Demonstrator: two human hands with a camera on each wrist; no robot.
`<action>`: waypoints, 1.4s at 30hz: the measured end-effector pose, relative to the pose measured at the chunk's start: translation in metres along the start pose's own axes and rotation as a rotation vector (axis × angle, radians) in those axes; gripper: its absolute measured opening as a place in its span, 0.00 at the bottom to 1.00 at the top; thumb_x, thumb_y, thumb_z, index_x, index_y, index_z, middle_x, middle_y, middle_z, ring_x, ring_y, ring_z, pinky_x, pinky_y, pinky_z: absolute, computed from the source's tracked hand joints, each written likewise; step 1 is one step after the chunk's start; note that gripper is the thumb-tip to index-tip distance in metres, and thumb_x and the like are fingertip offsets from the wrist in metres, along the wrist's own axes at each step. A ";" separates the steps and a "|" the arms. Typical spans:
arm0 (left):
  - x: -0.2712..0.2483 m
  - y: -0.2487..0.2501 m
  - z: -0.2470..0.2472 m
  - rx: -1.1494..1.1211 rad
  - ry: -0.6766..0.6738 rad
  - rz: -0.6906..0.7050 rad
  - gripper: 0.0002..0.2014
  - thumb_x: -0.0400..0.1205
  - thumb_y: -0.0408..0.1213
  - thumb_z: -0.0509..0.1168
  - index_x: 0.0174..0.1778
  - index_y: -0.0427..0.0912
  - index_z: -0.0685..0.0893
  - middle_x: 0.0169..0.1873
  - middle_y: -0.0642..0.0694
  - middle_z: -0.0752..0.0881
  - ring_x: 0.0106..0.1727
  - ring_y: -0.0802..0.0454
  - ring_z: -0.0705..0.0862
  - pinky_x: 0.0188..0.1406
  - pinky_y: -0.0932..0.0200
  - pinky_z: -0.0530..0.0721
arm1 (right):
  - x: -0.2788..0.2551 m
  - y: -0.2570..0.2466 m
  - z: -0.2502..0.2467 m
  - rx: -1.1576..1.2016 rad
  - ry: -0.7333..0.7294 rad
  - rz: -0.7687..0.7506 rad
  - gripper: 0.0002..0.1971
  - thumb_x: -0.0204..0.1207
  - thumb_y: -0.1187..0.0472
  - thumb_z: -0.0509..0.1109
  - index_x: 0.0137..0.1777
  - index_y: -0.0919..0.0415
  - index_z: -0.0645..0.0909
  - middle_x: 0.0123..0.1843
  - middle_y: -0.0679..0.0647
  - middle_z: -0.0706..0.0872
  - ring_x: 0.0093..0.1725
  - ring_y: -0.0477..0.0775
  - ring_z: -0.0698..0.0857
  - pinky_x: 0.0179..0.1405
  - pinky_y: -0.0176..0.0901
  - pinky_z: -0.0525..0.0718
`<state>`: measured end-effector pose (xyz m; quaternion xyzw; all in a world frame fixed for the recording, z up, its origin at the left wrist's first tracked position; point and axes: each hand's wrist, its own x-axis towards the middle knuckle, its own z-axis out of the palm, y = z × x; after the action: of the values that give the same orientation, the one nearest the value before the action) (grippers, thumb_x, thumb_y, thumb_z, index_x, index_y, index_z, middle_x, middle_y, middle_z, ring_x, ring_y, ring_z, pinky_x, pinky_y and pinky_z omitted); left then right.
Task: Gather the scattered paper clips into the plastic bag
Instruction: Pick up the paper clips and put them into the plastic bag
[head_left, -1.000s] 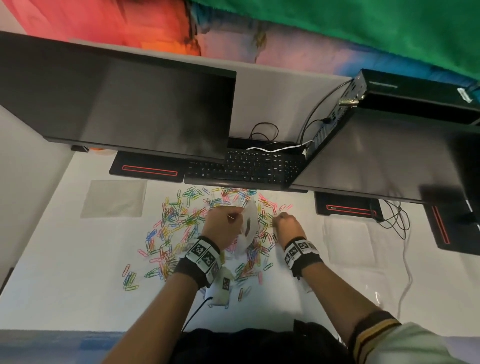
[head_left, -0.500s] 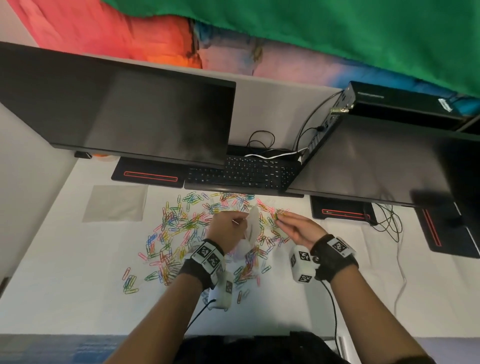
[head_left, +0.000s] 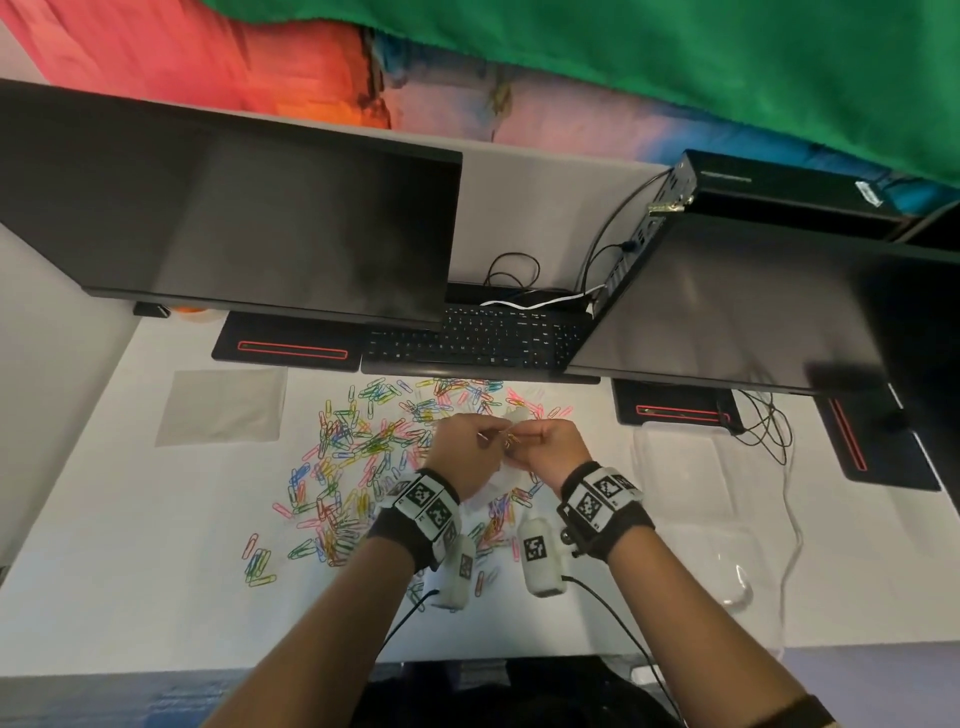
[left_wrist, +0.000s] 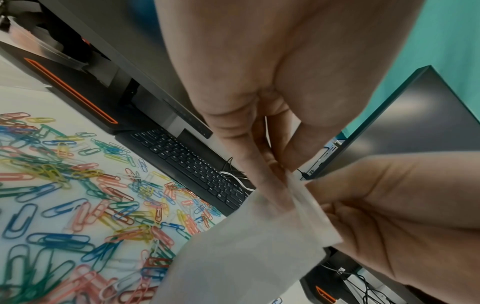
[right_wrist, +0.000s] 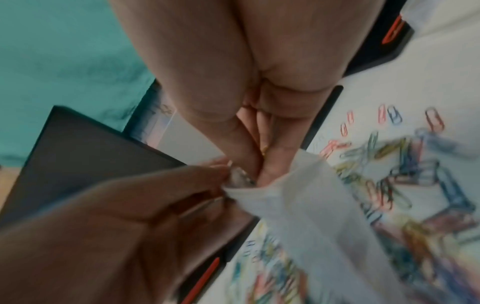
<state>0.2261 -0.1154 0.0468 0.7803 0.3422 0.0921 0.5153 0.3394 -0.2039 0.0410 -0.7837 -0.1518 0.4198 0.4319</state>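
Coloured paper clips (head_left: 358, 457) lie scattered over the white desk (head_left: 130, 571), mostly left of and under my hands. My left hand (head_left: 467, 452) pinches the rim of a translucent plastic bag (head_left: 501, 475), which hangs below it. In the left wrist view the left hand (left_wrist: 283, 176) grips the bag (left_wrist: 246, 257) at its top edge. My right hand (head_left: 545, 444) meets the left at the bag's mouth. In the right wrist view the right hand (right_wrist: 262, 166) has its fingertips bunched on a few paper clips (right_wrist: 264, 149) just above the bag (right_wrist: 324, 205).
Two dark monitors (head_left: 234, 223) overhang the back of the desk, with a black keyboard (head_left: 483, 343) between their stand bases (head_left: 291, 348). A flat clear bag (head_left: 223, 408) lies at left, clear plastic sheets (head_left: 691, 493) and cables (head_left: 769, 431) at right.
My right hand lifted from the pile with clips, swung left and now meets the left hand at the bag's mouth. The left hand kept holding the bag.
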 end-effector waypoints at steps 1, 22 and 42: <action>-0.001 0.000 0.000 0.003 -0.004 0.002 0.13 0.83 0.30 0.64 0.61 0.41 0.88 0.41 0.43 0.92 0.35 0.52 0.90 0.42 0.62 0.88 | -0.001 0.000 -0.001 -0.085 0.041 -0.009 0.12 0.69 0.74 0.76 0.51 0.63 0.90 0.49 0.61 0.91 0.44 0.54 0.91 0.49 0.43 0.90; -0.005 0.001 -0.019 -0.035 0.186 -0.089 0.11 0.83 0.30 0.63 0.54 0.41 0.91 0.35 0.48 0.92 0.36 0.51 0.90 0.42 0.54 0.92 | 0.050 0.002 -0.055 -0.381 0.203 -0.164 0.09 0.76 0.62 0.74 0.54 0.51 0.87 0.58 0.57 0.89 0.50 0.54 0.90 0.50 0.48 0.90; -0.002 -0.023 -0.035 -0.070 0.284 -0.163 0.12 0.80 0.32 0.67 0.56 0.44 0.91 0.41 0.46 0.93 0.38 0.47 0.92 0.46 0.48 0.92 | 0.115 0.060 0.001 -1.304 -0.092 -0.535 0.21 0.75 0.72 0.62 0.69 0.63 0.77 0.69 0.61 0.77 0.64 0.61 0.78 0.64 0.49 0.80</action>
<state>0.1971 -0.0847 0.0428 0.7106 0.4705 0.1713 0.4943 0.4005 -0.1692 -0.0687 -0.8001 -0.5777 0.1554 -0.0440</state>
